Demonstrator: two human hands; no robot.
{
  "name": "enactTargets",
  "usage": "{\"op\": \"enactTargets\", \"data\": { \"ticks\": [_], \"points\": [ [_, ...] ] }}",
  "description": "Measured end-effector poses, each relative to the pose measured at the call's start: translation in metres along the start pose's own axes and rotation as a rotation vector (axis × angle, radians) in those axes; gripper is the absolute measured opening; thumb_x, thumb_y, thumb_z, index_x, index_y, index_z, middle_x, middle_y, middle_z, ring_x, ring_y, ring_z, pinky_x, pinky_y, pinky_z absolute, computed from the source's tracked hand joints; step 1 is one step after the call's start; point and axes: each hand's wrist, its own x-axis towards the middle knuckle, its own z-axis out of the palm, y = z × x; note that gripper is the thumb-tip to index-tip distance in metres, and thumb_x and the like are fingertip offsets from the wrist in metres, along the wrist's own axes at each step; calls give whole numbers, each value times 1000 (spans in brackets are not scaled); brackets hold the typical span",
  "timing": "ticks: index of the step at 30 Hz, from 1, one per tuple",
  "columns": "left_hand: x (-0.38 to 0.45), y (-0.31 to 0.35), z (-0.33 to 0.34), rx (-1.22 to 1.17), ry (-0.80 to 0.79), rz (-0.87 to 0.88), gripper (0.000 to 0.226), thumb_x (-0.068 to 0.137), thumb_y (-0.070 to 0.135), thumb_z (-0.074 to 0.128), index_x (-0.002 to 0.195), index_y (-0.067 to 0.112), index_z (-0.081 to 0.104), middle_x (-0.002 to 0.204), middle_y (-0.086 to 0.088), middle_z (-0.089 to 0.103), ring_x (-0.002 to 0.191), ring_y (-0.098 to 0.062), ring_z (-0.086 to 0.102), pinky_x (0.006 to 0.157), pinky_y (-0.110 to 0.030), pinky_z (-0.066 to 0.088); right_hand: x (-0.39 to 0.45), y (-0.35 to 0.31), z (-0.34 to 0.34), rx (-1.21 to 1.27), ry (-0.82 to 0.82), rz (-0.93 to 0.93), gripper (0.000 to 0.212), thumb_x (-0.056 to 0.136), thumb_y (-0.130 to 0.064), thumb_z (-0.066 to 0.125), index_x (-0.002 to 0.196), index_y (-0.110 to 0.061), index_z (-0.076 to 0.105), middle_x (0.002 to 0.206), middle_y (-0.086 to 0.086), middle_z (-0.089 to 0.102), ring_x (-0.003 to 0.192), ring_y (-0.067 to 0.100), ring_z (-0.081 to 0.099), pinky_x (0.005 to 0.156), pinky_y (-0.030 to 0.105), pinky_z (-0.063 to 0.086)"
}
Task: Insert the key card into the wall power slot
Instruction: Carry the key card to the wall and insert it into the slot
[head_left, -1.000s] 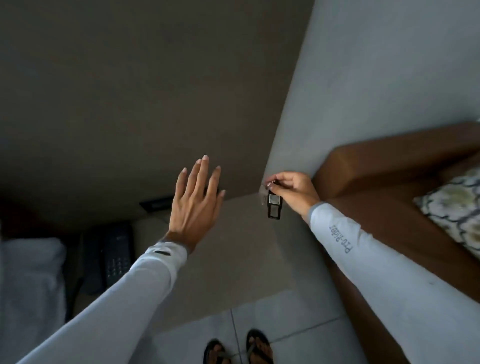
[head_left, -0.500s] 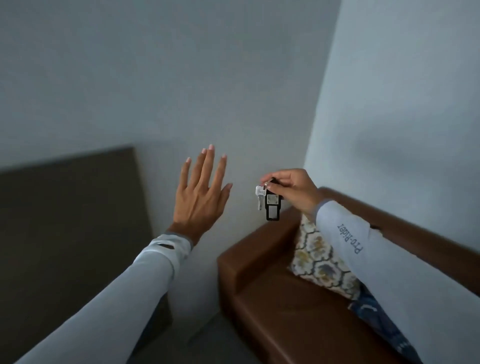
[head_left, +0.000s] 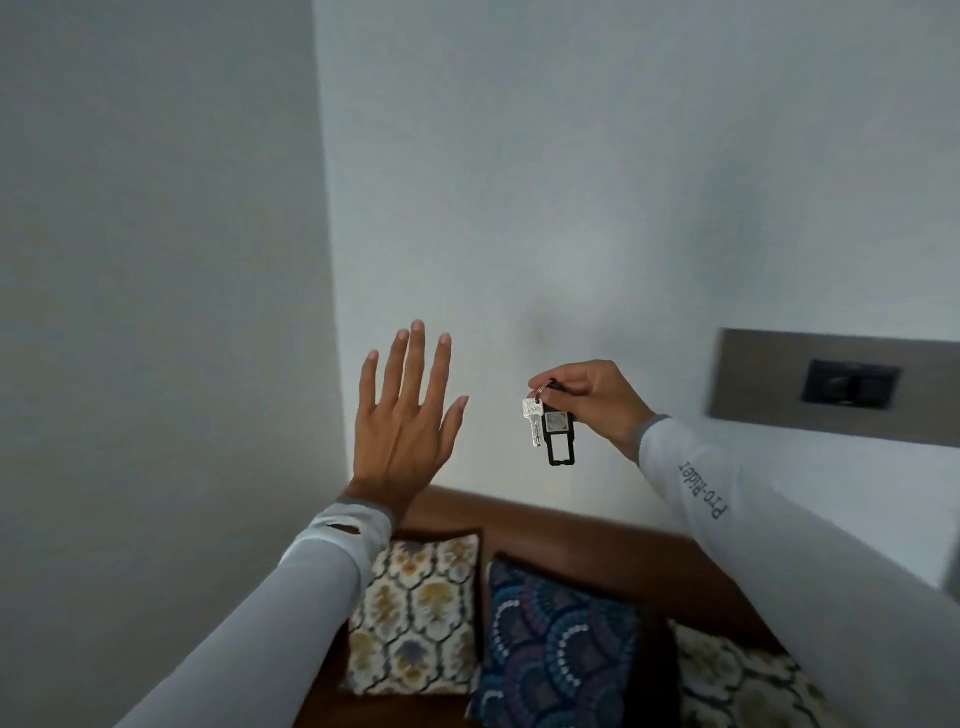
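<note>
My right hand pinches a key ring from which a flat black key card tag and a silver metal key hang down in mid-air. On the wall to the right, a grey panel carries a dark switch-like wall power slot unit, well apart from the tag. My left hand is raised with fingers spread, palm toward the wall, holding nothing.
Two white walls meet in a corner behind my left hand. Below is a brown sofa with a yellow-patterned cushion, a blue-patterned cushion and another pale patterned cushion at lower right.
The view has swung up and to the right, from the floor and dark panel to the wall above the sofa. The grey wall panel has come into sight. Both hands keep their pose.
</note>
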Motion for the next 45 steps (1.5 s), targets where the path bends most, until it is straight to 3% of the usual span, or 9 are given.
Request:
{"op": "enactTargets", "data": {
  "ticks": [6,11,17,21,24,28,36,45],
  "points": [
    [45,101,20,-55,13,50,67,109,48,28,165,12,23,173,-22,24,158,-38,28,126,-62,31,-14,15,-113,-54,69,12,17,90,-5,67,106,-5,74,101,16,78,87,16,74,86,29,57],
    [76,165,37,-103,28,78,68,109,49,27,166,12,22,173,-22,22,158,-38,27,126,-63,30,-24,26,-185,-112,146,4,15,90,-6,67,101,-12,76,92,7,79,80,3,74,69,13,53],
    [122,230,67,-151,69,138,67,110,48,27,166,13,22,173,-22,24,158,-38,28,125,-62,31,-19,41,-251,-124,265,-4,15,90,-3,66,101,-8,75,100,15,77,86,12,73,78,17,55],
    [160,259,98,-176,114,161,66,110,48,27,166,13,22,173,-22,24,158,-37,29,125,-62,31,-1,53,-287,-145,306,-19,15,91,-2,65,103,-5,73,109,19,76,101,22,72,91,25,55],
    [192,281,125,-203,128,165,65,111,47,28,166,12,22,172,-22,24,158,-38,30,126,-61,31,13,63,-316,-157,334,-8,18,92,-3,64,109,-4,71,107,22,76,99,20,72,92,21,55],
    [221,322,158,-248,127,179,67,110,49,25,165,12,23,172,-23,24,158,-39,29,126,-62,30,24,80,-357,-173,402,2,19,93,-3,63,110,-4,70,108,20,76,104,24,72,96,30,55],
    [242,418,205,-271,119,206,66,109,47,34,164,11,27,172,-24,25,158,-39,29,125,-62,31,38,131,-451,-189,365,7,14,93,-2,63,102,-8,70,95,12,76,92,17,72,81,20,57],
    [258,534,243,-144,84,162,66,109,48,36,163,10,30,170,-24,29,156,-40,34,122,-62,37,45,196,-582,-250,287,-49,17,92,1,62,100,-10,72,92,6,76,93,17,73,86,21,56]
  ]
}}
